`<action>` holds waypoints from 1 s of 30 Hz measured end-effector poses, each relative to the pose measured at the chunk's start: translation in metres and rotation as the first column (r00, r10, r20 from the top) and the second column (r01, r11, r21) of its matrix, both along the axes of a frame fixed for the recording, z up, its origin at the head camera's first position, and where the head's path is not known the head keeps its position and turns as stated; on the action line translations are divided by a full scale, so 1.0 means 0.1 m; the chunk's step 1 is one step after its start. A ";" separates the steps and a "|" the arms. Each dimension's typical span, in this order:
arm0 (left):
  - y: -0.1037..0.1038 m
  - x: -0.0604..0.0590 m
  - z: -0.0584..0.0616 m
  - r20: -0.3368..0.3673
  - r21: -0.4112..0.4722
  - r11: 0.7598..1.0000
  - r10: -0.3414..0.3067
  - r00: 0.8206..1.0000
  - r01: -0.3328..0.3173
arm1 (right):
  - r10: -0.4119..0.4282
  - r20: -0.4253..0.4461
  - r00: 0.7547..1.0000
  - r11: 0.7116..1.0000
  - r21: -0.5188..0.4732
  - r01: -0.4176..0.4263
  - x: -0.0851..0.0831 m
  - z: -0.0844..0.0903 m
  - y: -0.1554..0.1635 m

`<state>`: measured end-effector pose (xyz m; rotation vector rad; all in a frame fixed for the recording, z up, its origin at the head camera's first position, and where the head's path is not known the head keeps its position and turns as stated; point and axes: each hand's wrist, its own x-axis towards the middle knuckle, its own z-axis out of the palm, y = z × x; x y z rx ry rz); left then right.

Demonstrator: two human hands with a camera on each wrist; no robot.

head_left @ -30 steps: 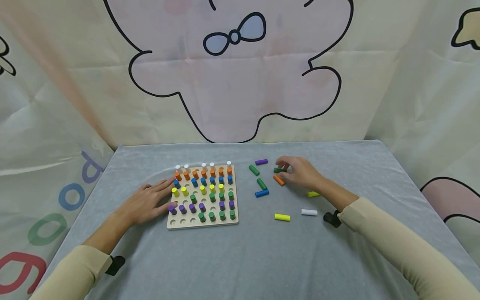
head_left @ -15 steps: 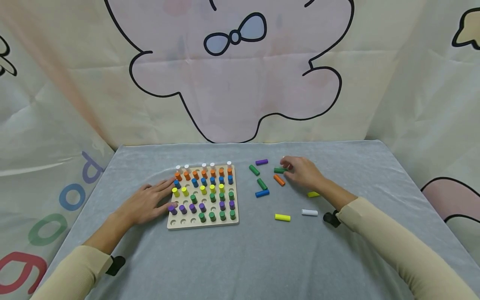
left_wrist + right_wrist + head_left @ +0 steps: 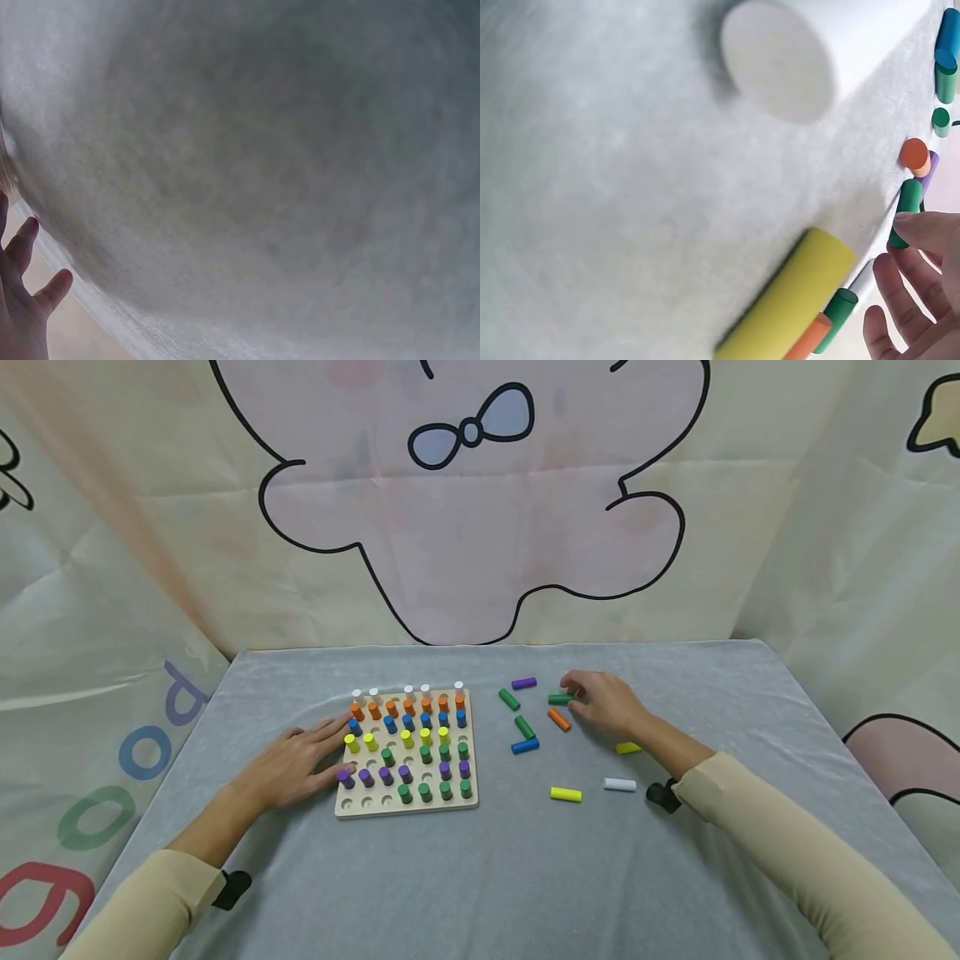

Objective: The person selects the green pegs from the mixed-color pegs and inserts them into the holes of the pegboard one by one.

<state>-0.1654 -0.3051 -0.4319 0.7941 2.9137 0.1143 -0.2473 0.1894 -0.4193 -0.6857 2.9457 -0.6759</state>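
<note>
In the head view, a pale pegboard stands left of centre with rows of white, orange, blue, yellow, green and purple pegs. My left hand rests flat at its left edge, fingers extended and thumb by the purple row; the left wrist view shows its spread fingers. My right hand is at the loose pegs and pinches the right end of a green peg lying on the cloth. In the right wrist view the thumb covers part of that green peg.
Loose pegs lie around the right hand: purple, two green, blue, orange, two yellow and white. More pegs show near the fingers in the right wrist view. Grey cloth covers the table; a printed curtain stands behind.
My right hand has shifted slightly right, its fingers moving from around the green peg's middle to its right end. The left hand and the pegboard have stayed put.
</note>
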 end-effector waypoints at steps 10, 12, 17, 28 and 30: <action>0.02 0.00 0.01 0.006 -0.005 1.000 -0.002 1.000 0.003 | 0.035 -0.048 0.998 0.999 -0.029 -0.037 0.02 0.10 -0.05; 0.01 0.00 0.01 0.006 -0.004 1.000 -0.002 1.000 0.002 | 0.044 -0.063 0.997 0.998 -0.034 -0.046 0.02 0.12 -0.07; 0.01 0.00 0.01 -0.001 0.005 1.000 -0.004 1.000 0.004 | 0.067 -0.099 0.993 0.997 -0.042 -0.072 0.05 0.19 -0.14; 0.00 0.00 0.01 -0.012 0.004 1.000 -0.013 1.000 0.013 | 0.131 -0.122 0.984 0.987 -0.081 -0.142 0.17 0.42 -0.42; 0.00 0.00 0.01 -0.009 0.003 1.000 -0.011 1.000 0.011 | 0.158 -0.136 0.978 0.982 -0.082 -0.170 0.20 0.46 -0.50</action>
